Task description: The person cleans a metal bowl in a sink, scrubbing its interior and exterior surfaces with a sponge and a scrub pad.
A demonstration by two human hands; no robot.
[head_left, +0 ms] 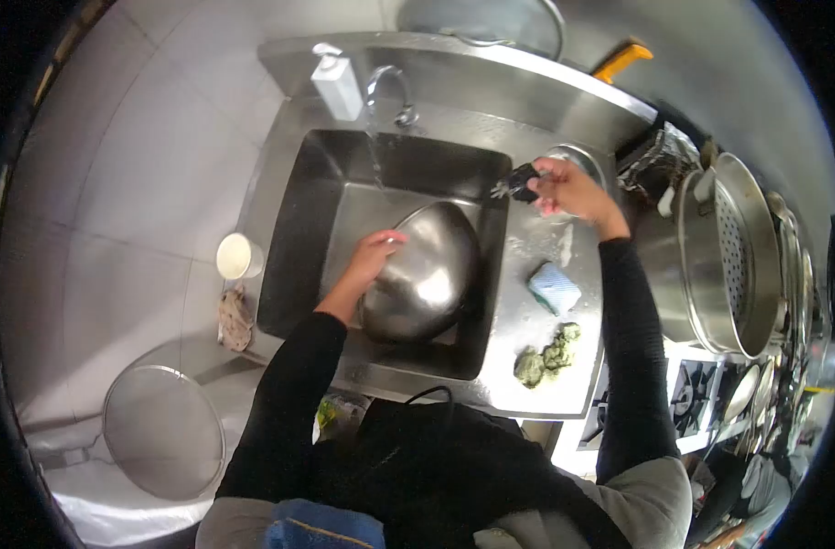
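In the sink (297, 265), a large stainless steel mixing bowl (427, 284) stands tilted on its side. My left hand (374, 258) is closed on the bowl's rim at its left. Over the sink's right edge, my right hand (568, 189) grips a black scouring pad (523, 183) with whitish foam on it, clear of the bowl. Behind that hand is a round metal dish (578, 157), partly covered by it. Water runs from the curved faucet (395, 91) into the sink's far left part.
A white pump bottle (337, 87) stands by the faucet. On the right drainboard lie a blue-and-white sponge (555, 288) and greenish scrubbers (561, 348). Large steel pots (701, 256) crowd the right side. A paper cup (238, 256) sits left; a round strainer (163, 432) hangs lower left.
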